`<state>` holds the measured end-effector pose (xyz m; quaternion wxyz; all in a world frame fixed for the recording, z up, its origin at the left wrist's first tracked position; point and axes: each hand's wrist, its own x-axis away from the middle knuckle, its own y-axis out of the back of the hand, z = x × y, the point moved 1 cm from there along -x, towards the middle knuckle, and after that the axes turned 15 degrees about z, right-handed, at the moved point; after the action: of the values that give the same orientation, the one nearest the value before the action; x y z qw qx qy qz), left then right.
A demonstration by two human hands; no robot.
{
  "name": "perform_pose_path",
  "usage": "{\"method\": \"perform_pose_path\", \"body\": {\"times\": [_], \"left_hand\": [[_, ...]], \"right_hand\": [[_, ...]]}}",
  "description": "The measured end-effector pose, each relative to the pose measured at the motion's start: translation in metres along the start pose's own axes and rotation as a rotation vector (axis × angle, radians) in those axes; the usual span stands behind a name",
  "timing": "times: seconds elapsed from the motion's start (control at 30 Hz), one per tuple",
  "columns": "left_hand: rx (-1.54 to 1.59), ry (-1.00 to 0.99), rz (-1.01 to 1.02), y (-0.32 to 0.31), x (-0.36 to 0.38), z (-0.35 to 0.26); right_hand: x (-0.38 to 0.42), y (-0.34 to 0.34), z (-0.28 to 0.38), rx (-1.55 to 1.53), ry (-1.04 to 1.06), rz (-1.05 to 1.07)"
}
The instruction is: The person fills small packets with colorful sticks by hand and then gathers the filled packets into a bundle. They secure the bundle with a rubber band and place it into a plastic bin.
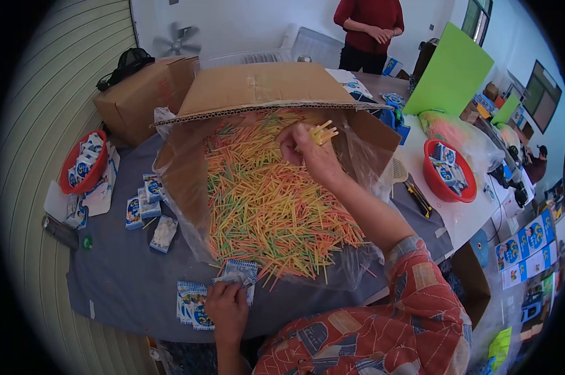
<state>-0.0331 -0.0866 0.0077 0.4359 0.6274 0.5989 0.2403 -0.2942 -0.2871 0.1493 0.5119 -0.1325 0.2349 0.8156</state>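
Observation:
Short thin sticks in yellow, orange, pink and green fill a plastic-lined cardboard box lying with its opening toward me. Over the far part of the pile, my right hand is closed around a small bunch of yellow sticks, whose ends poke out past the fingers. My left hand is at the table's near edge, its fingers curled on a blue-and-white packet. Beside it lies a small stack of similar packets. The left fingertips are partly hidden.
Red baskets of packets stand left and right. More packets lie left of the box. A yellow-black cutter lies at right, near a green board. A person in a red top stands behind the table.

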Motion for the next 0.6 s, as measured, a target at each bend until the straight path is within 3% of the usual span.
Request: {"method": "perform_pose_path", "body": {"times": [0.13, 0.2, 0.33, 0.6], "left_hand": [[0.007, 0.004, 0.002, 0.000, 0.000, 0.001], [0.008, -0.003, 0.007, -0.002, 0.001, 0.002], [-0.047, -0.028, -0.035, -0.004, 0.003, 0.002], [-0.055, -0.005, -0.057, -0.009, 0.005, 0.002]], "right_hand": [[-0.006, 0.023, 0.038, -0.092, 0.185, -0.110], [-0.009, 0.041, 0.053, -0.326, 0.265, -0.225], [-0.005, 0.062, 0.071, -0.503, 0.366, -0.303], [0.008, 0.049, 0.060, -0.456, 0.349, -0.265]]}}
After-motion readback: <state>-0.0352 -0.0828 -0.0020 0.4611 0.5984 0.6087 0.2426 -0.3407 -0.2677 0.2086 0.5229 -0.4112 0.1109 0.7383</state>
